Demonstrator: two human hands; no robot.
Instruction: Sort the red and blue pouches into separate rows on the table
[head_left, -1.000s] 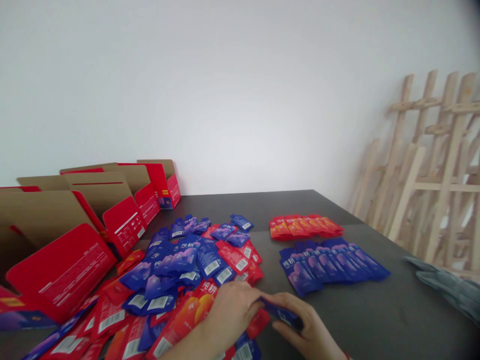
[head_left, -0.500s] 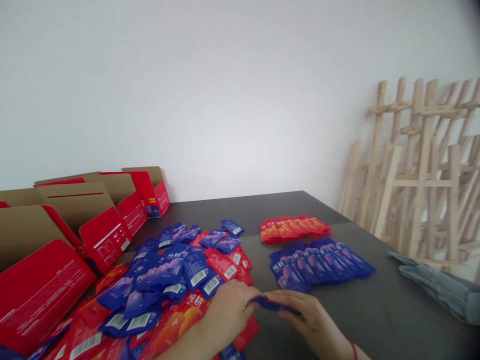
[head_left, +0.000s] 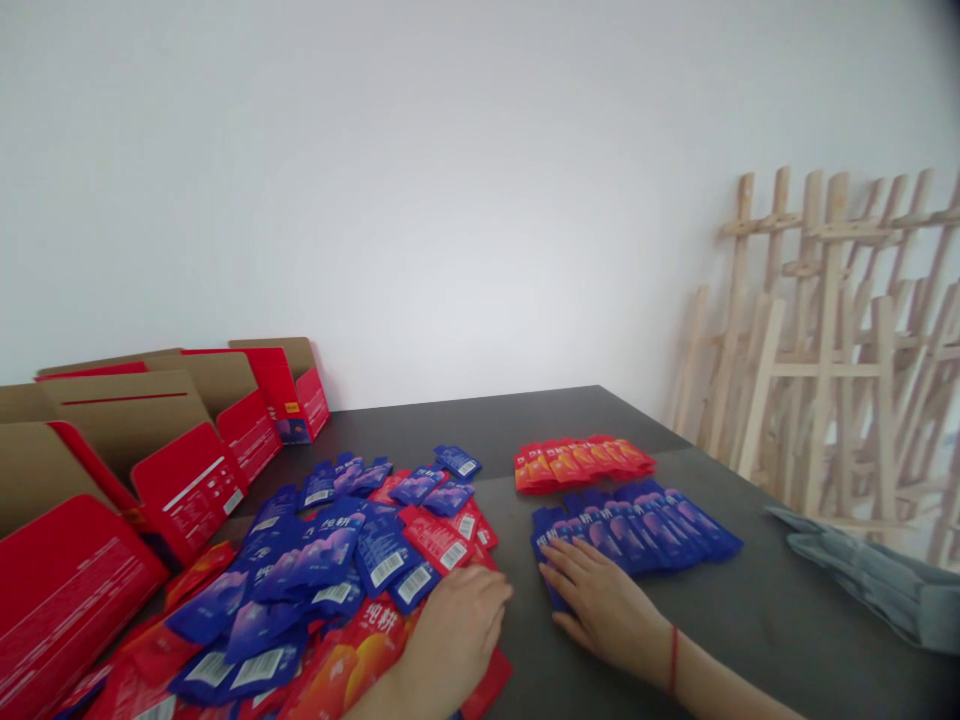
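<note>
My right hand (head_left: 596,605) lies flat, fingers stretched out, on a blue pouch (head_left: 547,520) at the left end of a row of overlapping blue pouches (head_left: 652,525). Just behind that row is a similar row of red-orange pouches (head_left: 581,463). My left hand (head_left: 461,625) is above the right edge of a mixed heap of blue and red pouches (head_left: 386,545). Its fingers are bent and close together, with no pouch visible in them. A red pouch (head_left: 489,685) shows partly from under this hand.
Open red cardboard boxes (head_left: 187,470) with brown insides stand along the left. Beneath everything is a dark table (head_left: 540,400) against a white wall. Wooden easels (head_left: 825,370) lean at the right, and a folded grey item (head_left: 870,570) lies near the right table edge.
The blue pouch that both hands held between them is now under my right hand at the row's left end. My left hand has let go of it and drawn slightly left.
</note>
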